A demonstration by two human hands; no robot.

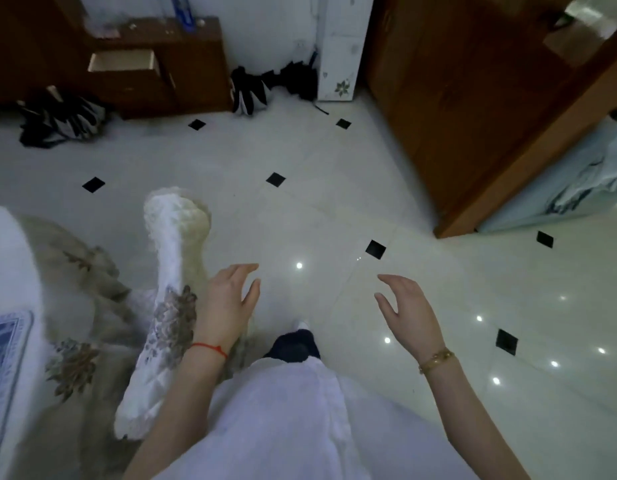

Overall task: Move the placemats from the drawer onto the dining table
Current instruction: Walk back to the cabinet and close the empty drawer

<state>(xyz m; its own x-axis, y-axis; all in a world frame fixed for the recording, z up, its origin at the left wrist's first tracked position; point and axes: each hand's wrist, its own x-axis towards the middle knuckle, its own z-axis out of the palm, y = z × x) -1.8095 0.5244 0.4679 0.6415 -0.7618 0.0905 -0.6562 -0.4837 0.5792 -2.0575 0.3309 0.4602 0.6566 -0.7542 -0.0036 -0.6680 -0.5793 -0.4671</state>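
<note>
Open drawer (pixel 125 61) far off at the upper left, pulled out of a dark wooden cabinet (pixel 182 74), pale boxy interior showing; contents not discernible from here, no placemats made out. Black-and-white folded umbrellas (pixel 248 91) slumped on the floor just beside the cabinet, another dark heap (pixel 61 121) to its left. Glossy cream floor tiles (pixel 300 209) with small black diamond insets, dotted with ceiling-light reflections. Tall reddish-brown wooden door (pixel 473 98) at the upper right. Nearer, at the left, a padded chair back (pixel 172 271) in quilted white fabric with a grey floral print, blurred. Left hand (pixel 227 303) raised over the floor close beside the chair, fingers loosely spread and relaxed, gripping nothing, a thin red cord at the wrist. Right hand (pixel 409 306) well apart from it, also slack-fingered and empty, a gold chain bracelet at the wrist. White garment and one dark shoe (pixel 295 344) below, between the two forearms.
</note>
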